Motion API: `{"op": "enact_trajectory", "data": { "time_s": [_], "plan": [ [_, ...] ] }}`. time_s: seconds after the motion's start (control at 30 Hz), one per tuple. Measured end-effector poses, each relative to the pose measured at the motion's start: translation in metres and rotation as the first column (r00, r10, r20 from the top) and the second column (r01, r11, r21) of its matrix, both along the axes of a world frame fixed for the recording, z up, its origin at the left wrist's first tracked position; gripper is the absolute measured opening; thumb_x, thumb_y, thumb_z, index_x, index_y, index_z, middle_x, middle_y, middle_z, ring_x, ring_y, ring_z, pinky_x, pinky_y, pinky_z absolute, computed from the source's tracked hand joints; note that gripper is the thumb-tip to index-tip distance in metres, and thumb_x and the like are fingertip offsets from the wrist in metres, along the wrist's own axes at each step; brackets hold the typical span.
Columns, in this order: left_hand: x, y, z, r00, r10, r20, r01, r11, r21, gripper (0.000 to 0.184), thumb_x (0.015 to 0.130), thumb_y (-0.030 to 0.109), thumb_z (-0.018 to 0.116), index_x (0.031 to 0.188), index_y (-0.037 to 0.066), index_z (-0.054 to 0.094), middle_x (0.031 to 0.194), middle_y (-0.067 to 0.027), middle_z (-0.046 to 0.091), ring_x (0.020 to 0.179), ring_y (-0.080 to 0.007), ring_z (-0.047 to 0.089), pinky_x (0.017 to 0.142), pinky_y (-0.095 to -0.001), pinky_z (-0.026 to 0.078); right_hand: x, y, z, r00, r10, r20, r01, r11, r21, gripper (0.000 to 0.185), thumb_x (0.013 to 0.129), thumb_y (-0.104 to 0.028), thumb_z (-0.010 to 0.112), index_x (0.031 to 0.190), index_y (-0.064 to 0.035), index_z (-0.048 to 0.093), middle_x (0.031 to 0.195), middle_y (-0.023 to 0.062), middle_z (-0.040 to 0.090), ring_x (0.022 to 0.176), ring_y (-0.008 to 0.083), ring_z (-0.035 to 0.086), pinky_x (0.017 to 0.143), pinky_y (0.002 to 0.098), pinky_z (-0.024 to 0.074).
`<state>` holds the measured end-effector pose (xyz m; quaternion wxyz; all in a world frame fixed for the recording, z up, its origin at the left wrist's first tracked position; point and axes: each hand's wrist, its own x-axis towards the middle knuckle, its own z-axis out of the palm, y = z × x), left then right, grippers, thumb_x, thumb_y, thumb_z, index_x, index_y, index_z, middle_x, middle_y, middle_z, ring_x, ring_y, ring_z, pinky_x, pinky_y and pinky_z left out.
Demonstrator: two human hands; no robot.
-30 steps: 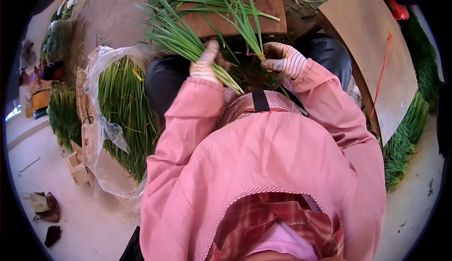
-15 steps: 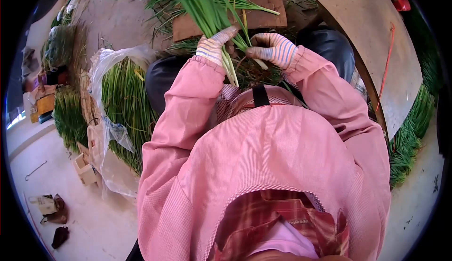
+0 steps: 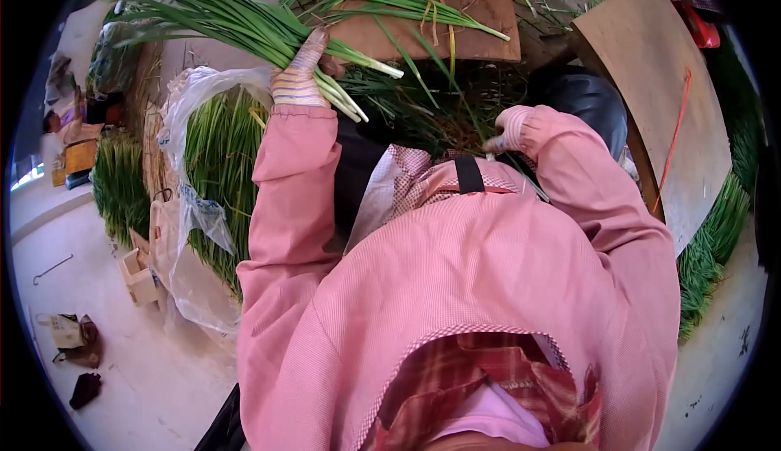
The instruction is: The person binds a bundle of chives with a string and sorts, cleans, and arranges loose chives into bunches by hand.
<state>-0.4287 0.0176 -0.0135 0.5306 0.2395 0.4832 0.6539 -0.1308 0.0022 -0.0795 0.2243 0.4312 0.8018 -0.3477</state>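
My left hand (image 3: 299, 77), in a striped glove, grips a bunch of garlic chives (image 3: 236, 24). Its long green leaves fan toward the upper left, and the pale stem ends stick out below and right of the hand. Low over the lap, my right hand (image 3: 511, 130), gloved the same way, has its fingers curled downward; what they pinch is too small to make out. Loose leaves (image 3: 439, 65) slant between the two hands, above a heap of trimmings (image 3: 431, 117). More garlic chives (image 3: 390, 0) lie across a brown board (image 3: 407, 32) in front.
Upright chives (image 3: 220, 158) stand in a clear plastic bag (image 3: 203, 268) at the left. A curved board with a red cord (image 3: 674, 138) leans at the right beside more greens (image 3: 716, 248). A small wooden box (image 3: 140, 278) and a metal hook (image 3: 53, 270) are on the left.
My left hand has swung left with the chives, which now point to the upper left. My right hand has left the bunch and dropped toward the lap.
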Motion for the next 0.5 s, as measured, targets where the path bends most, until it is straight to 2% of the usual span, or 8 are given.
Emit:
{"op": "enact_trajectory", "data": {
  "time_s": [0.1, 0.17, 0.2, 0.23, 0.3, 0.4, 0.43, 0.5],
  "plan": [
    [0.012, 0.001, -0.005, 0.998, 0.063, 0.008, -0.061, 0.989, -0.133, 0.02, 0.065, 0.01, 0.071, 0.074, 0.002, 0.055, 0.052, -0.0087, 0.052, 0.034, -0.0166, 0.044, 0.033, -0.0292, 0.04, -0.007, 0.006, 0.021, 0.891, -0.282, -0.355, 0.342, 0.932, 0.118, 0.027, 0.079, -0.026, 0.055, 0.086, -0.0004, 0.057, 0.076, 0.017, 0.058, 0.071, 0.0272, 0.056, 0.063, 0.0313, 0.0439],
    [0.031, -0.003, -0.013, 0.999, 0.026, -0.022, -0.028, 0.991, -0.13, 0.022, 0.065, 0.015, 0.072, 0.071, 0.004, 0.054, 0.051, -0.0074, 0.049, 0.035, -0.0168, 0.044, 0.033, -0.0305, 0.041, -0.026, 0.009, 0.043, 0.653, -0.225, -0.724, 0.438, 0.891, 0.118, 0.03, 0.079, -0.024, 0.054, 0.099, -0.0009, 0.052, 0.079, 0.0172, 0.057, 0.073, 0.021, 0.056, 0.066, 0.03, 0.0435],
    [0.045, -0.005, -0.016, 1.0, 0.023, 0.02, -0.019, 0.982, -0.188, 0.021, 0.066, 0.017, 0.071, 0.07, 0.007, 0.053, 0.051, -0.0046, 0.047, 0.04, -0.0158, 0.043, 0.037, -0.0292, 0.039, -0.041, 0.004, 0.058, 0.452, -0.328, -0.829, 0.452, 0.886, -0.105, 0.03, 0.079, -0.022, 0.055, 0.1, -0.0009, 0.051, 0.082, 0.0153, 0.058, 0.074, 0.0184, 0.055, 0.067, 0.0295, 0.0435],
    [0.058, -0.007, -0.017, 0.998, 0.023, 0.062, -0.007, 0.97, -0.245, 0.021, 0.067, 0.02, 0.07, 0.07, 0.01, 0.052, 0.052, -0.0018, 0.044, 0.044, -0.0148, 0.042, 0.042, -0.0278, 0.038, -0.051, 0.006, 0.053, 0.468, -0.366, -0.804, 0.414, 0.895, -0.167, 0.027, 0.08, -0.018, 0.055, 0.1, -0.0007, 0.051, 0.082, 0.0127, 0.058, 0.073, 0.0177, 0.054, 0.067, 0.0292, 0.0438],
    [0.07, -0.009, -0.037, 0.996, -0.055, 0.076, 0.072, 0.964, -0.255, 0.022, 0.068, 0.024, 0.069, 0.077, 0.011, 0.053, 0.062, -0.0026, 0.051, 0.052, -0.0164, 0.048, 0.049, -0.0297, 0.043, -0.063, 0.005, 0.036, 0.691, -0.224, -0.688, 0.374, 0.924, 0.074, 0.023, 0.081, -0.014, 0.052, 0.1, -0.0007, 0.051, 0.083, 0.0109, 0.058, 0.072, 0.0169, 0.053, 0.067, 0.028, 0.0437],
    [0.073, -0.013, -0.084, 0.941, -0.137, 0.31, 0.204, 0.959, -0.196, 0.031, 0.069, 0.024, 0.068, 0.093, 0.009, 0.054, 0.079, -0.0074, 0.056, 0.068, -0.0207, 0.054, 0.061, -0.0346, 0.046, -0.068, -0.012, 0.022, 0.531, -0.326, -0.782, 0.384, 0.916, -0.12, 0.018, 0.083, -0.013, 0.049, 0.098, -0.003, 0.052, 0.082, 0.0117, 0.057, 0.074, 0.0177, 0.054, 0.068, 0.0276, 0.0436],
    [0.071, -0.021, -0.084, 0.899, -0.202, 0.389, 0.304, 0.927, -0.221, 0.034, 0.07, 0.023, 0.067, 0.096, 0.008, 0.053, 0.083, -0.0089, 0.057, 0.072, -0.0223, 0.054, 0.064, -0.0363, 0.046, -0.07, -0.016, 0.018, 0.418, -0.335, -0.845, 0.349, 0.917, -0.191, 0.017, 0.081, -0.019, 0.053, 0.089, -0.0042, 0.054, 0.079, 0.0165, 0.056, 0.075, 0.0317, 0.056, 0.068, 0.0322, 0.044],
    [0.085, -0.03, -0.047, 0.937, -0.071, 0.341, 0.191, 0.923, -0.334, 0.029, 0.068, 0.019, 0.068, 0.091, 0.006, 0.054, 0.078, -0.0081, 0.056, 0.068, -0.0223, 0.053, 0.063, -0.0364, 0.045, -0.063, -0.011, 0.018, 0.517, -0.338, -0.787, 0.3, 0.932, -0.204, 0.02, 0.082, -0.023, 0.051, 0.089, -0.0044, 0.056, 0.08, 0.0156, 0.058, 0.074, 0.0307, 0.056, 0.07, 0.0318, 0.044]
  ]
}}
